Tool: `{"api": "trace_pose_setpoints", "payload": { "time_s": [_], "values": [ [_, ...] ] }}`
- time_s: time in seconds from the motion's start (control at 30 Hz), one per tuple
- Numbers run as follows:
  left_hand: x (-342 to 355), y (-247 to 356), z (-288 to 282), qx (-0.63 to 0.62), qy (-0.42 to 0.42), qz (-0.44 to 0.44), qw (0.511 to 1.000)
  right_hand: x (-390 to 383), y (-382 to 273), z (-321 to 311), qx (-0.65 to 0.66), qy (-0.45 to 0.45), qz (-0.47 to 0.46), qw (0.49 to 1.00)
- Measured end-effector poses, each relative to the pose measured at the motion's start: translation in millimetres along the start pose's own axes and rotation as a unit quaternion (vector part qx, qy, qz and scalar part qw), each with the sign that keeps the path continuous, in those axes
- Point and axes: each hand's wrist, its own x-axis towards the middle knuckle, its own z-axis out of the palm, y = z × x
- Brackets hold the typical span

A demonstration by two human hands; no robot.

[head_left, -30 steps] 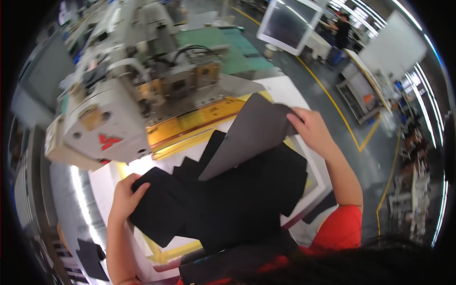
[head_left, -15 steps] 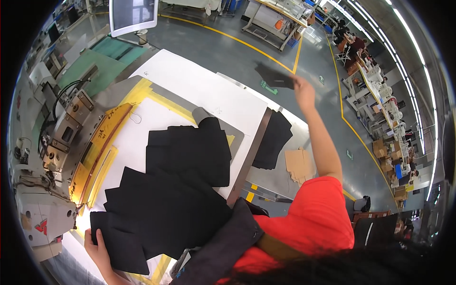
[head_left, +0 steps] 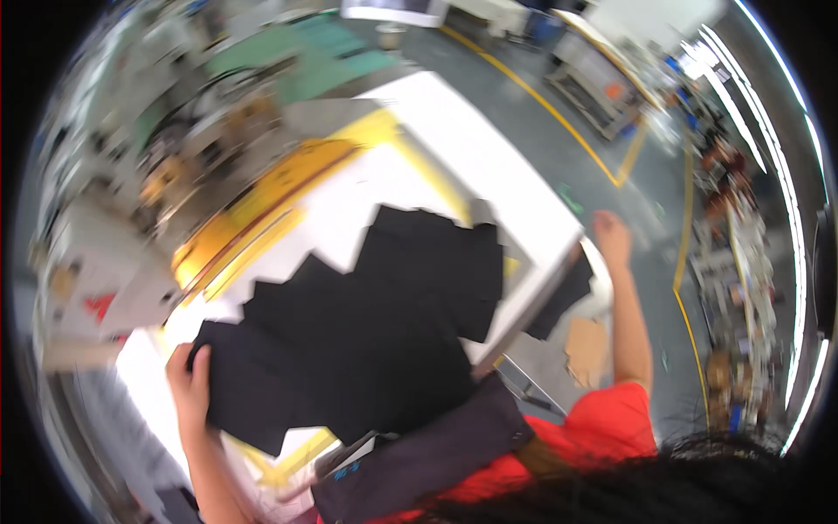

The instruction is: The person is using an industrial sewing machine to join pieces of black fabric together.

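Note:
Several black fabric pieces (head_left: 349, 332) lie overlapped in a stepped fan across the white work surface. At the fan's near left end, my left hand (head_left: 188, 380) pinches the edge of a piece, thumb on top and fingers underneath. My right hand (head_left: 613, 237) is raised at the right with the arm stretched out, just beyond a separate stack of black pieces (head_left: 566, 293). Motion blur smears its fingers, and no piece shows in it. A tan cardboard piece (head_left: 587, 351) lies beside that stack.
A sewing machine (head_left: 122, 284) stands at the left, with a yellow template strip (head_left: 262, 218) alongside it. Yellow tape (head_left: 428, 170) borders the white surface. A grey metal bar (head_left: 528, 306) separates the fan from the side table (head_left: 546, 367). Other workbenches (head_left: 598, 83) stand farther off.
My right hand has come down towards the side stack, and the dark piece it held is out of sight. The view has turned, shifting the table. The left hand still grips the fan's end.

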Motion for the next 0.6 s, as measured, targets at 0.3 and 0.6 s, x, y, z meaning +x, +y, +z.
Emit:
{"api": "trace_pose_setpoints", "payload": {
  "time_s": [0.3,0.6],
  "values": [
    [-7,-7,-6,-0.167,-0.052,0.007,0.985,-40,-391,17,0.351,-0.007,-0.651,0.673],
    [12,-21,-30,0.037,0.053,-0.151,0.986,-131,-525,77,0.361,0.045,-0.833,0.418]
  ]
}}
